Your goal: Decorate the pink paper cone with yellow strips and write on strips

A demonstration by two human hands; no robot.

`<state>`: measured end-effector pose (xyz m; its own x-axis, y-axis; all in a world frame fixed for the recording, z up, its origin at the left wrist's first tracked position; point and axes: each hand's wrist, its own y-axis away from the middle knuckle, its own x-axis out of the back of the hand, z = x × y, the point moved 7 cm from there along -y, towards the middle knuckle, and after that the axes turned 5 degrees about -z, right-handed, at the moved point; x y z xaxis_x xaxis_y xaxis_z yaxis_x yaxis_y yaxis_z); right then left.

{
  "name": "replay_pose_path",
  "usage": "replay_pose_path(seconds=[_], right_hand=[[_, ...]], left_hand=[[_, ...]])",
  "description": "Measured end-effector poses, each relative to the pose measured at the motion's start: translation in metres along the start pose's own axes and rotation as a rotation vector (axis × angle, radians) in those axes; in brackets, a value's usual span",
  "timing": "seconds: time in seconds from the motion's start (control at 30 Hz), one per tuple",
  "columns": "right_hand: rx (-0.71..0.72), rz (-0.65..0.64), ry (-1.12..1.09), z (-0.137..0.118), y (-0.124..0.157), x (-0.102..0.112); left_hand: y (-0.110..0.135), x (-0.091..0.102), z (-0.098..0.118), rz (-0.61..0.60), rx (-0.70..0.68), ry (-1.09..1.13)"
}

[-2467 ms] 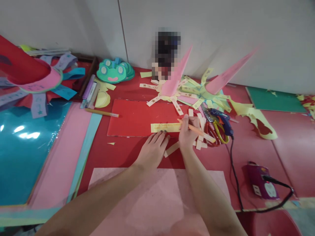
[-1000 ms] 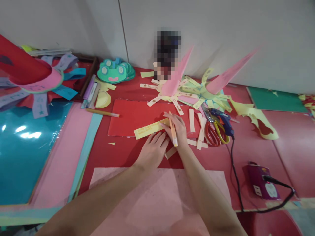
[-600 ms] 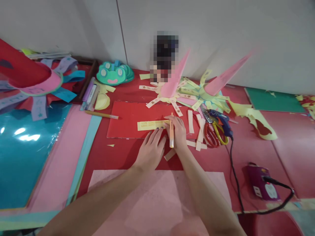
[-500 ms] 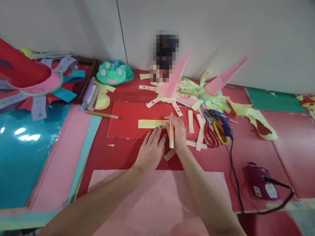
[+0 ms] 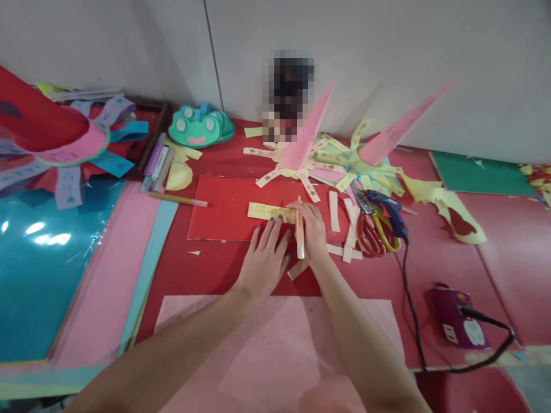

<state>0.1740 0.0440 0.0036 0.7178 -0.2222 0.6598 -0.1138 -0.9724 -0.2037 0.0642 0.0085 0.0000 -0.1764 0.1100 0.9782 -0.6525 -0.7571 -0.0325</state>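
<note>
A pale yellow paper strip [image 5: 260, 211] with handwriting on it lies slightly tilted on a red board [image 5: 215, 212]. My left hand [image 5: 263, 258] is laid palm down with its fingers stretched out, the fingertips at the strip's lower edge. In my right hand [image 5: 313, 232] an orange marker [image 5: 300, 235] is held at the right end of the strip, its blunt end towards me. That hand covers the strip's right end and the marker's tip. Cut blank strips [image 5: 333, 212] lie just right of this hand.
Right of the board lie red-handled scissors [image 5: 371, 235] and a blue glue gun [image 5: 385, 207], its cord running to a purple power box [image 5: 460, 318]. Pink paper cones [image 5: 306, 135] with lettered strips stand behind. Another marker [image 5: 178, 199] and green frog cutouts [image 5: 198, 127] are at left.
The written strip has slid right and turned a little, its left end now higher than its right. My left fingers have shifted slightly; my right hand stays with the marker.
</note>
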Motion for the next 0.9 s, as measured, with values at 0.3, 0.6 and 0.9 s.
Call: replay_pose_path(seconds=[0.3,0.6,0.9], right_hand=[[0.031,-0.034,0.009,-0.001,0.000,-0.002],[0.041,0.194,-0.015,-0.010,0.002,0.012],[0.036,0.174,-0.278,-0.015,0.013,0.012]], left_hand=[[0.001,0.002,0.003,0.068,-0.051,-0.011],[0.000,-0.002,0.003,0.035,-0.069,-0.025],[0.002,-0.003,0.004,0.036,-0.083,0.008]])
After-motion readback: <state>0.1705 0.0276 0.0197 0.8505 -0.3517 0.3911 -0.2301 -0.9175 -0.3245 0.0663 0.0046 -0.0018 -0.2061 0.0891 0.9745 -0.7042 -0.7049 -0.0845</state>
